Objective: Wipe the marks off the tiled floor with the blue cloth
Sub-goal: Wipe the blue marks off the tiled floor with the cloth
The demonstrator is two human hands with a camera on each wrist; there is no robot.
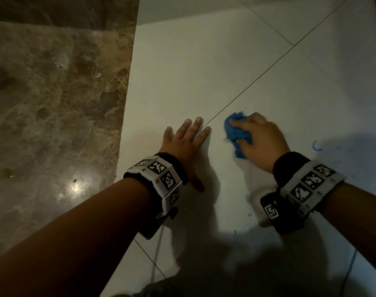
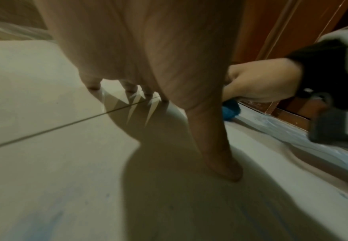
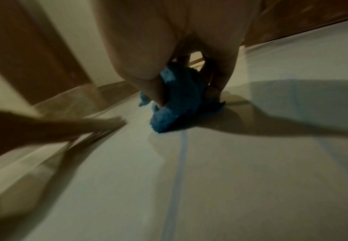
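Note:
My right hand [image 1: 255,138] grips a bunched, fluffy blue cloth [image 1: 236,133] and holds it down on the white tiled floor [image 1: 182,71]. The right wrist view shows the cloth [image 3: 179,104] wrapped by thumb and fingers, with a thin blue line [image 3: 179,163] running on the tile from it toward the camera. Other blue marks lie on the floor: a curved one [image 1: 316,146] right of the hand and small ones [image 1: 250,214] near my right wrist. My left hand [image 1: 187,138] lies flat on the tile left of the cloth, fingers spread, holding nothing.
A brown marble strip [image 1: 54,103] borders the white tiles on the left. A dark grout line [image 1: 268,69] runs diagonally between my hands toward the upper right. A wooden door frame [image 2: 292,32] and threshold stand beyond the right hand.

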